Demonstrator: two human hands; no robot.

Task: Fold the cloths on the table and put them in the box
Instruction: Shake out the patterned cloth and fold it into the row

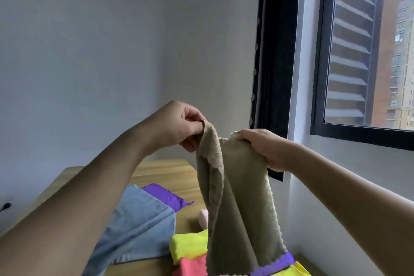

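Probably a home room, wooden table (161, 170), window (363, 51) facing apartment towers (403, 51)

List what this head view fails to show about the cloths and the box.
- Box: not in the head view at all.
- Pink cloth: mostly hidden behind the olive cloth held up by the left hand and right hand.
- Red cloth: cut off by the bottom edge.
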